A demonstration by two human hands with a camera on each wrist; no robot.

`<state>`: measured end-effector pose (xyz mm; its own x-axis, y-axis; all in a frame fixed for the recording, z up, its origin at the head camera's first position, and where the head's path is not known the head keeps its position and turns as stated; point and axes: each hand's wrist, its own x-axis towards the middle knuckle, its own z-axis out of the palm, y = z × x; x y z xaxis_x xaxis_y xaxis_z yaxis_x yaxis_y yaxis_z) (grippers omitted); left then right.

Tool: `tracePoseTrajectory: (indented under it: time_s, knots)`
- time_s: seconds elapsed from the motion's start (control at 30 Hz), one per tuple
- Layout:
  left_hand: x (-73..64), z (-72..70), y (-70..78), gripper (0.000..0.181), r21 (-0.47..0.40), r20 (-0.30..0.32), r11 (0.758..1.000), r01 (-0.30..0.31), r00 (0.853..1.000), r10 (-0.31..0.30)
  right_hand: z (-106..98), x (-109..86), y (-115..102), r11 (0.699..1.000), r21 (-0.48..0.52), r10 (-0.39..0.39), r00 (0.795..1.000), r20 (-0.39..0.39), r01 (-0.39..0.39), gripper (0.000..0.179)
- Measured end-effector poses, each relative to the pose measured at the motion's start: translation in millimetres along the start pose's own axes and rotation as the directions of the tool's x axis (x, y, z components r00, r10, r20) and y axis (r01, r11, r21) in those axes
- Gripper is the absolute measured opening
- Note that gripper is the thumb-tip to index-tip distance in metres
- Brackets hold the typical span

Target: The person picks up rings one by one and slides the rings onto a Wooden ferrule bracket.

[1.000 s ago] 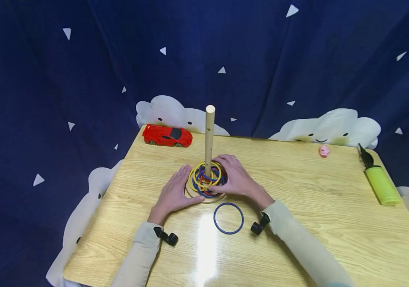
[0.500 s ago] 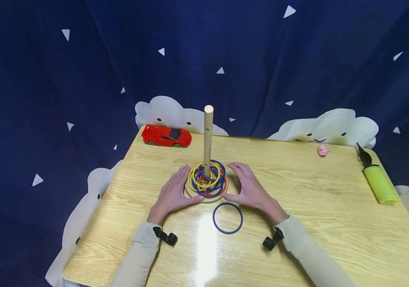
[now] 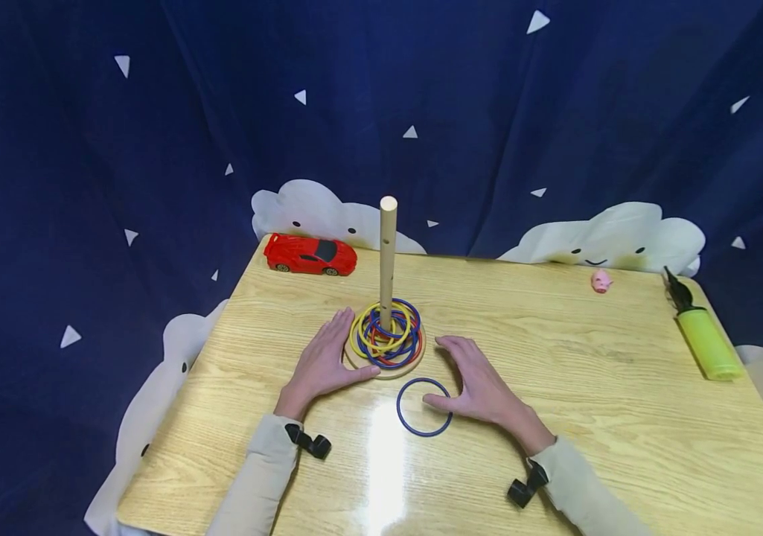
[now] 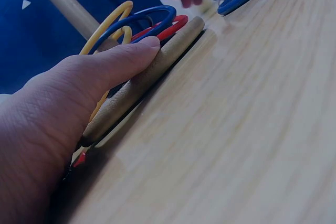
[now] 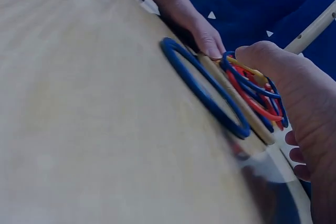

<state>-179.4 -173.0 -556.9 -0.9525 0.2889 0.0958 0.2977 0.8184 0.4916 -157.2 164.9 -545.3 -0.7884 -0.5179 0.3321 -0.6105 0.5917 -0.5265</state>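
A wooden ring-toss stand [image 3: 387, 260] rises upright near the middle of the table in the head view. Yellow, blue and red rings [image 3: 419, 335] lie heaped around the foot of its peg. My left hand [image 3: 317, 365] holds the left and front edge of the round base [image 4: 176, 48]; in the left wrist view the thumb lies on the rim, and the other fingers are hidden. A loose blue ring [image 3: 399, 408] is flat on the table in front of the base. Over its right side hovers my right hand [image 3: 484, 387], thumb and fingers spread, holding nothing.
Back left on the wooden table [image 3: 542, 342] stands a red toy car [image 3: 310, 254]. A small pink pig figure [image 3: 601, 281] and a yellow-green pump [image 3: 709, 344] with a black tip are at the right. A dark blue curtain [image 3: 381, 89] hangs behind.
My right hand has left the heap of rings, drawing back right and toward me to the loose blue ring. The left hand stays on the base.
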Motion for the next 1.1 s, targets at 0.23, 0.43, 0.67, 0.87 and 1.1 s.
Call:
tracePoseTrajectory:
  time_s: [0.23,0.43,0.67,0.87,1.1]
  knots:
    - [0.1,0.8,-0.1,0.131,-0.001,0.014,1.000,0.007,1.000,-0.007,7,-23.3,-3,1.000,-0.010,0.011,0.998,0.064,-0.011,0.107]
    - [-1.1,0.0,0.3,0.131,0.000,0.000,1.000,-0.003,1.000,0.003,11,-34.0,-8,0.997,-0.046,-0.054,0.997,0.057,0.056,0.111]
    - [-1.4,1.2,-0.4,0.130,-0.005,-0.008,1.000,-0.012,1.000,0.012,14,-36.7,-8,0.991,-0.078,-0.107,0.994,0.028,0.109,0.101]
    - [-1.9,1.6,-2.0,0.130,-0.007,-0.007,1.000,-0.009,1.000,0.009,16,-36.0,-9,0.991,-0.067,-0.114,0.993,0.007,0.114,0.095]
    - [-1.0,0.7,-0.2,0.130,-0.008,-0.008,1.000,-0.012,1.000,0.012,16,-34.2,-9,0.990,-0.059,-0.129,0.991,-0.026,0.127,0.091]
